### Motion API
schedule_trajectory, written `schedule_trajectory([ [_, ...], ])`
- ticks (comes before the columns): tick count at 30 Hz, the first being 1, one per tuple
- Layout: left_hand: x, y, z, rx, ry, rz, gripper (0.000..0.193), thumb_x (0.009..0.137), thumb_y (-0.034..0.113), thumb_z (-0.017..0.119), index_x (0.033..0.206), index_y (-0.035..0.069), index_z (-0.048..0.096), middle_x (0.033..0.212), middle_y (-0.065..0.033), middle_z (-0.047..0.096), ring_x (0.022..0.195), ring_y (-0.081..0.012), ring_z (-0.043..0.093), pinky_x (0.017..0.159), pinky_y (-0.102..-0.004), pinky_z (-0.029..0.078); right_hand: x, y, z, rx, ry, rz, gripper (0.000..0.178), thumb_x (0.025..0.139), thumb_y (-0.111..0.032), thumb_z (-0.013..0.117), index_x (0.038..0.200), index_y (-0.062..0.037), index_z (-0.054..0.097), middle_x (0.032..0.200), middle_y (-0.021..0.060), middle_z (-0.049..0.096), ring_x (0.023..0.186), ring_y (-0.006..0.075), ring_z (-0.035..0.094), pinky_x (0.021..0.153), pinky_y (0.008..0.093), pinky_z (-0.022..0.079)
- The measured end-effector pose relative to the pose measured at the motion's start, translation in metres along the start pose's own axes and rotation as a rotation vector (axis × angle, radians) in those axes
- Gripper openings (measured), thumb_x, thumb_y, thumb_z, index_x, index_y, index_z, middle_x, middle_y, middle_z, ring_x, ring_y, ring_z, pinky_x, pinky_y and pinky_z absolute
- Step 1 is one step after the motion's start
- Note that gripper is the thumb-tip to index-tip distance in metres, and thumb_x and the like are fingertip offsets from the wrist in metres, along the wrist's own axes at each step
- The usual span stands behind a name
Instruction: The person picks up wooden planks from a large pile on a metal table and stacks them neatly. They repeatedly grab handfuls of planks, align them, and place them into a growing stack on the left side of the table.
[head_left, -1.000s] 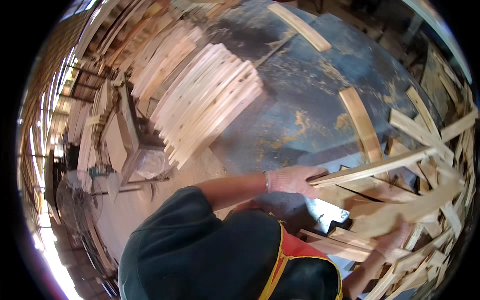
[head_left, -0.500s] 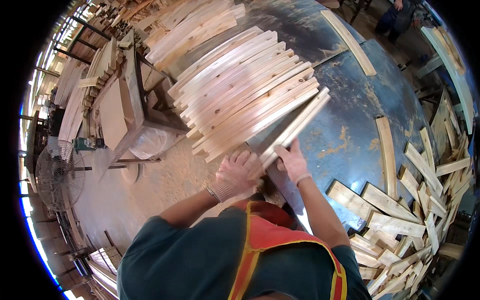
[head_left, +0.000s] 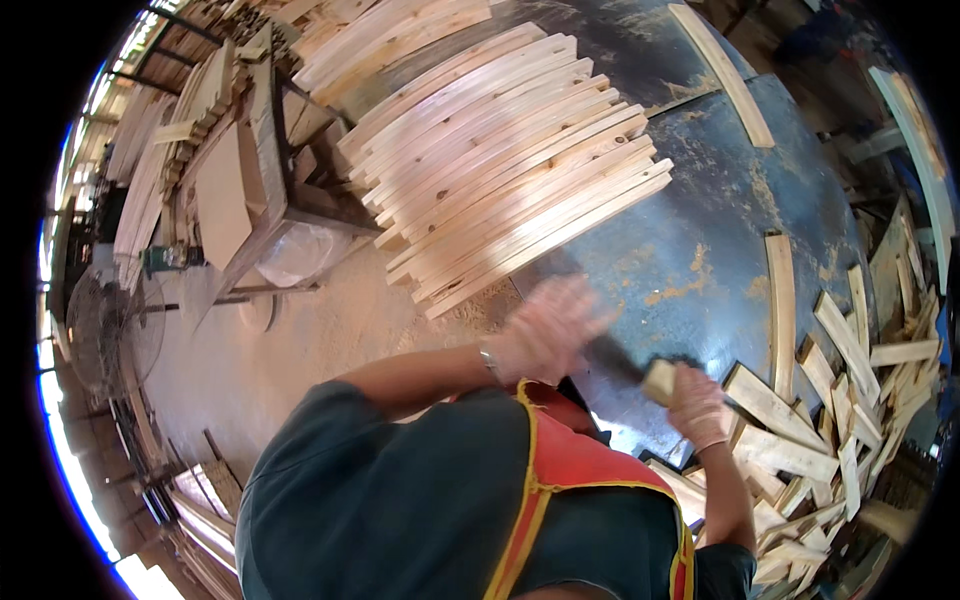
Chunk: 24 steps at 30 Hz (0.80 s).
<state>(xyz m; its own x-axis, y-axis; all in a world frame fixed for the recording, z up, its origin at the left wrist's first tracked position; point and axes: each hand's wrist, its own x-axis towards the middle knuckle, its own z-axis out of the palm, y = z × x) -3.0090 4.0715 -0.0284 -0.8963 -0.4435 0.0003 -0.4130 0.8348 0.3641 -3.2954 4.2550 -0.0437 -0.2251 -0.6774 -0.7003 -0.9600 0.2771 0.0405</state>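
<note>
Far out to the left of your left hand stands a round wire-guarded fan (head_left: 108, 330), with a small green machine (head_left: 170, 259) just above it in view. Nearer your left hand, yet well apart from it, a brown panel (head_left: 222, 200) leans by a bench, and a clear plastic bag (head_left: 300, 254) hangs below. Directly ahead of that hand and a little to its left, the row of planks (head_left: 510, 165) lies side by side, the ends unevenly staggered, its closest edge near your fingers but apart from them. Your left hand (head_left: 552, 325), in a pale glove, is blurred; its fingers reach out loosely, with no wood visible in them. Beyond both hands spreads the dark tabletop (head_left: 715, 195), streaked with sawdust. To the right of your left hand, a wooden piece (head_left: 659, 382) shows its pale, squarish end, gripped by your gloved right hand (head_left: 697, 405); its full length is hidden. Well ahead of your right hand lies a long board (head_left: 722, 75); ahead and slightly right, a second board (head_left: 781, 315). Right beside and beyond that hand's outer side, the heap of offcuts (head_left: 840, 400) sprawls in crossing directions.
</note>
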Motion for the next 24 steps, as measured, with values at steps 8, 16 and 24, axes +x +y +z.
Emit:
schedule_trajectory([
  [8,0.028,0.039,0.055,0.050,-0.383,0.138,0.093,0.072,0.048,0.086,0.153,0.017,0.051,0.141,-0.0107,0.056,0.132,-0.0302,0.052,0.107,-0.0461,0.040,0.071,0.147,-0.033,0.301,0.757,0.097,0.092,0.085,-0.044,0.081,0.158,-0.0050,0.042,0.160,0.0233,0.046,0.152,0.0405,0.039,0.125,0.0497,0.033],
  [16,-0.022,0.009,0.046,-0.001,-0.183,0.074,0.065,0.077,0.037,0.080,0.136,0.019,0.059,0.123,-0.0041,0.064,0.109,-0.0256,0.064,0.092,-0.0434,0.050,0.099,0.265,-0.022,0.293,0.500,0.383,0.097,0.083,-0.040,0.081,0.165,-0.0146,0.036,0.147,0.0249,0.058,0.138,0.0433,0.054,0.113,0.0512,0.046],
  [24,-0.083,-0.031,0.002,-0.361,-0.408,-0.670,0.081,0.079,0.044,0.079,0.153,0.024,0.053,0.140,-0.0112,0.062,0.132,-0.0334,0.061,0.106,-0.0470,0.052,-0.036,0.214,-0.101,1.249,1.293,-0.047,0.081,0.093,-0.025,0.083,0.159,-0.0063,0.040,0.139,0.0152,0.060,0.126,0.0275,0.058,0.116,0.0428,0.042],
])
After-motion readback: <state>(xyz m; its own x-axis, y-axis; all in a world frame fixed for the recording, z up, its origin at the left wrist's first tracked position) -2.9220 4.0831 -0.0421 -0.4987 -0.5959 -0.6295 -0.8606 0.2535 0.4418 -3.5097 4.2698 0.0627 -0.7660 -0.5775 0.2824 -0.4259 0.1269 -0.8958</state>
